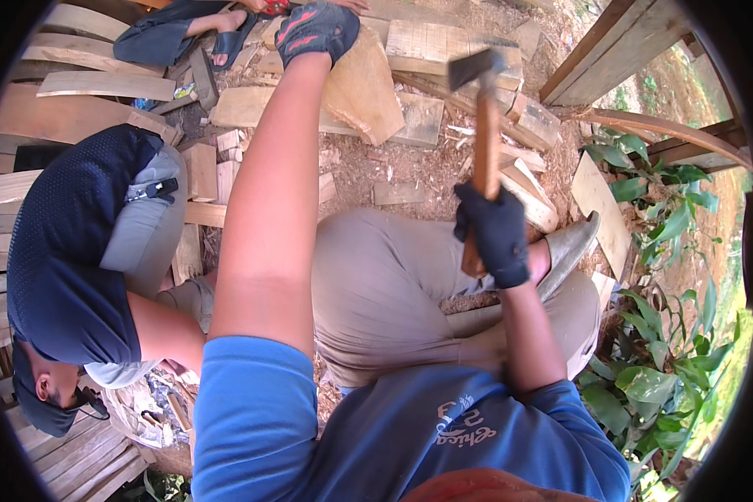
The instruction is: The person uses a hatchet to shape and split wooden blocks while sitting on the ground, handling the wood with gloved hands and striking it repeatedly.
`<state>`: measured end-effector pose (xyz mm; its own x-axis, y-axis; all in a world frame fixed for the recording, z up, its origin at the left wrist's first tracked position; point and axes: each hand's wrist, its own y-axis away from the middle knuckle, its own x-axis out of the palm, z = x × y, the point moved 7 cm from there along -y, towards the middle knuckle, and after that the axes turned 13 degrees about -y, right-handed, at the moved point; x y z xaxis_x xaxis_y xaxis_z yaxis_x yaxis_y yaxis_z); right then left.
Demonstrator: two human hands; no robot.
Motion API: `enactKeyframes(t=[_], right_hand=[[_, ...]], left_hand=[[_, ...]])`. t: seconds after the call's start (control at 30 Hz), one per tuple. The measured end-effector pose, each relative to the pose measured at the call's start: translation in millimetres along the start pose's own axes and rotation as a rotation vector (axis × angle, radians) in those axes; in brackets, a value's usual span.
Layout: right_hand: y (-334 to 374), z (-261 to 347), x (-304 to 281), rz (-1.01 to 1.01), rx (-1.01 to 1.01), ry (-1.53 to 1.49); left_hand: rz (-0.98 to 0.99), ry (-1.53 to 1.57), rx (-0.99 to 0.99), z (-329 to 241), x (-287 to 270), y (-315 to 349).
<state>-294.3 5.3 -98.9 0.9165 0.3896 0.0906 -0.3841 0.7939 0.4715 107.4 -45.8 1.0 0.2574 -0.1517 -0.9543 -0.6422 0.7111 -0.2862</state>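
Note:
My right hand (pixel 494 238), in a black glove, is wrapped round the wooden handle of a hammer (pixel 485 138). The hammer stands upright above my bent leg, its dark metal head at the far end and clear of the wood. Stretched far forward, my left hand (pixel 318 35) wears a dark glove with red marks. It grips the top end of a broad, pale wooden board (pixel 364 92), which leans among other pieces of wood. The fingertips of the left hand are partly hidden.
A co-worker (pixel 84 243) in dark clothes crouches close on my left. Another person's sandalled foot (pixel 226 46) is at the far left. Planks (pixel 100 86) and offcuts (pixel 397 194) cover the ground. Leafy plants (pixel 653 385) and a wooden frame (pixel 619 50) stand on the right.

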Motion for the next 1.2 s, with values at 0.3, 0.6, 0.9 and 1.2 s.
enactKeyframes(t=[0.3,0.6,0.9,1.2], right_hand=[[11,61,16,-0.087,-0.574,-0.19],[-15,-44,29,0.152,0.097,-0.119],[30,100,-3,-0.098,-0.398,-0.298],[-31,-55,51,0.19,0.13,-0.03]], left_hand=[[0.038,0.032,-0.048,-44,-18,10],[-0.046,-0.05,0.135,-69,-6,-4],[0.01,0.005,-0.03,-66,-31,16],[0.057,0.003,-0.006,-70,-46,16]])
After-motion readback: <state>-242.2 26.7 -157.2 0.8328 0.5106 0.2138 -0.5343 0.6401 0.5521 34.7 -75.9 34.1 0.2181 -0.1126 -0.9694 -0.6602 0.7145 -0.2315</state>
